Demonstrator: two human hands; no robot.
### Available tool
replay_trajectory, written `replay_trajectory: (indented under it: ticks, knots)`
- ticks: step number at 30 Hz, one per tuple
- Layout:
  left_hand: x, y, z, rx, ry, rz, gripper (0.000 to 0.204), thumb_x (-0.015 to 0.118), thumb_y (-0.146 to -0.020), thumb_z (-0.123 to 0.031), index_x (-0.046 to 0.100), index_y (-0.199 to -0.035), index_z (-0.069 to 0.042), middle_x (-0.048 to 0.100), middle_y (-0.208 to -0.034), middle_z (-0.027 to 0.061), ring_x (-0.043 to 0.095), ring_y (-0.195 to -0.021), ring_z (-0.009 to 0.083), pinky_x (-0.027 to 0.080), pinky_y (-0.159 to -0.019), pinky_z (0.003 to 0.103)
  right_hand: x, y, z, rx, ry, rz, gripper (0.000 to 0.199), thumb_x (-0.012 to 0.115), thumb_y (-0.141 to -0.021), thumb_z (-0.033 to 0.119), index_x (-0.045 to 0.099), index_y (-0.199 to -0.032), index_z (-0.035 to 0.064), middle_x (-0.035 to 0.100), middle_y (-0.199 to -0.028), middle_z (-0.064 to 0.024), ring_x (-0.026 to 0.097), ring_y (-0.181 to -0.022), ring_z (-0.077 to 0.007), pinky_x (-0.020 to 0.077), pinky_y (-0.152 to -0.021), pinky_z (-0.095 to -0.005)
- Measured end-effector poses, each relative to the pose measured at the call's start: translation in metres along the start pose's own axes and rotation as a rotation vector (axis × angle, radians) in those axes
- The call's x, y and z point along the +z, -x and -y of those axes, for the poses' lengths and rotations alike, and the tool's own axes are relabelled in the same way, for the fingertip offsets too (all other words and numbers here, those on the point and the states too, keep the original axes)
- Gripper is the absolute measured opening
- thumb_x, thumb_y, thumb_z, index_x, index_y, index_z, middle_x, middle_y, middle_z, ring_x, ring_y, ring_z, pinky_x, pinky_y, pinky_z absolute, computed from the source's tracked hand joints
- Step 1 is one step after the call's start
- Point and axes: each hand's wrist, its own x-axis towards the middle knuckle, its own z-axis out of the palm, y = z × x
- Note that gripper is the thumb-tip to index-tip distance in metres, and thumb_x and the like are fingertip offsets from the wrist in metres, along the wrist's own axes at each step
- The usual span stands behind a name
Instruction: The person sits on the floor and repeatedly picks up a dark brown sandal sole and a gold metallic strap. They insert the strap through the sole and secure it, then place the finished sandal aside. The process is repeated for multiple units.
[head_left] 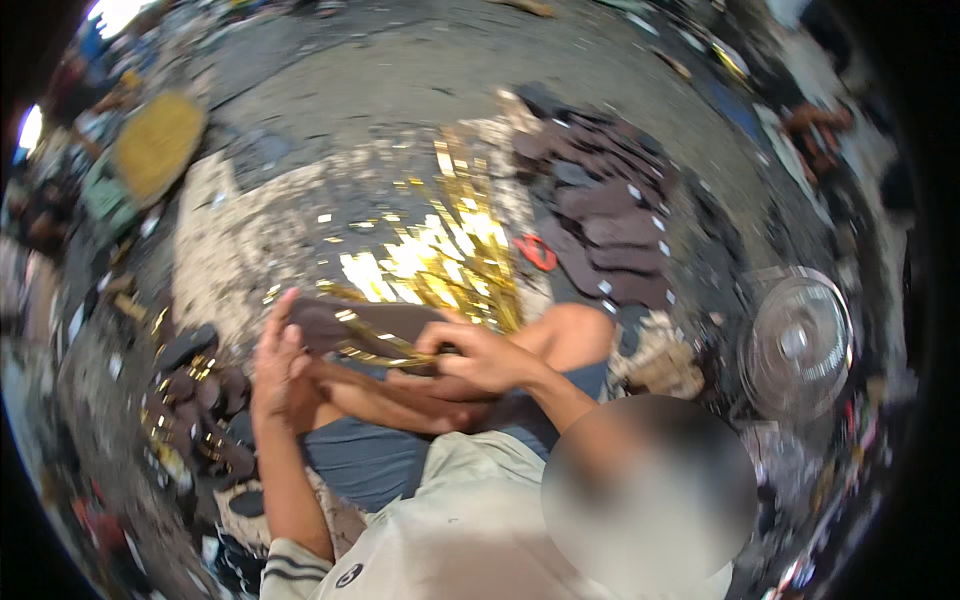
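Across my lap lies a dark brown sandal sole (375, 318), slightly blurred, with gold straps (372, 342) running along its near side. My left hand (275, 350) supports the sole's left end, its fingers stretched upward against the edge. My right hand (475, 355) is closed at the right end, where the gold straps meet the sole; its fingertips are partly hidden. Just beyond my crossed legs, a shiny heap of gold strips (430, 250) spreads over the floor mat.
Piled brown soles (610, 215) with small white tags lie at the far right, beside a red loop-shaped object (535, 252). Sandals with gold straps (195, 405) are gathered at my left. A clear round plastic container (797, 345) stands right; a yellow oval piece (158, 148) lies far left.
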Motion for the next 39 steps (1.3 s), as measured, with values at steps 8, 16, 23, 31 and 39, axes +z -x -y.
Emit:
replay_trajectory:
  ticks: [8, 16, 23, 31, 39]
  knots:
    - [-0.182, 0.065, -0.078, 0.463, -0.572, -0.88, 0.057, 0.066, -0.099, -0.025, 0.044, -0.148, -0.007, 0.052, -0.141, 0.0132, 0.057, -0.12, 0.0293, 0.053, -0.089, 0.041, -0.157, 0.044, -0.111, 0.371, 0.225, -0.562, 0.038, 0.066, -0.096, 0.015, 0.061, -0.13, 0.0004, 0.066, -0.12, -0.0115, 0.066, -0.107, -0.0207, 0.0523, -0.095, -0.0333]
    - [-0.396, 0.238, -0.106, -0.3, -1.664, -1.569, 0.08, 0.072, -0.087, -0.058, 0.056, -0.141, -0.001, 0.053, -0.144, 0.0236, 0.054, -0.128, 0.0419, 0.045, -0.106, 0.044, -0.233, 0.105, -0.193, 0.873, 1.184, -0.694, 0.081, 0.08, -0.083, 0.031, 0.04, -0.152, 0.0142, 0.038, -0.157, -0.0151, 0.035, -0.145, -0.0393, 0.0364, -0.115, -0.0493]
    - [-0.21, 0.111, -0.091, 0.608, -1.299, -1.032, 0.044, 0.062, -0.102, -0.019, 0.054, -0.14, 0.002, 0.059, -0.137, 0.0173, 0.056, -0.124, 0.0279, 0.041, -0.108, 0.041, -0.251, 0.093, -0.188, 0.823, 1.453, -0.611, 0.049, 0.073, -0.085, 0.023, 0.062, -0.131, 0.0109, 0.066, -0.128, -0.0094, 0.056, -0.124, -0.0313, 0.0374, -0.109, -0.0489]
    - [-0.002, -0.001, 0.013, 0.089, -0.02, -0.409, 0.063, 0.061, -0.1, -0.011, 0.033, -0.156, -0.004, 0.052, -0.144, 0.0139, 0.055, -0.128, 0.0246, 0.049, -0.106, 0.039, -0.046, -0.037, -0.009, -0.427, 0.559, -0.374, 0.046, 0.063, -0.082, -0.009, 0.072, -0.121, 0.0125, 0.069, -0.126, -0.0063, 0.065, -0.108, -0.0264, 0.0523, -0.093, -0.0385]
    - [-0.007, 0.057, -0.01, 0.279, -0.451, -0.48, 0.067, 0.061, -0.096, -0.004, 0.03, -0.155, -0.007, 0.05, -0.142, 0.0131, 0.055, -0.125, 0.0238, 0.047, -0.106, 0.038, 0.006, -0.089, -0.14, 0.199, 0.463, -0.261, 0.029, 0.06, -0.088, 0.004, 0.063, -0.117, 0.0009, 0.061, -0.121, -0.0235, 0.059, -0.109, -0.0412, 0.0526, -0.091, -0.0456]
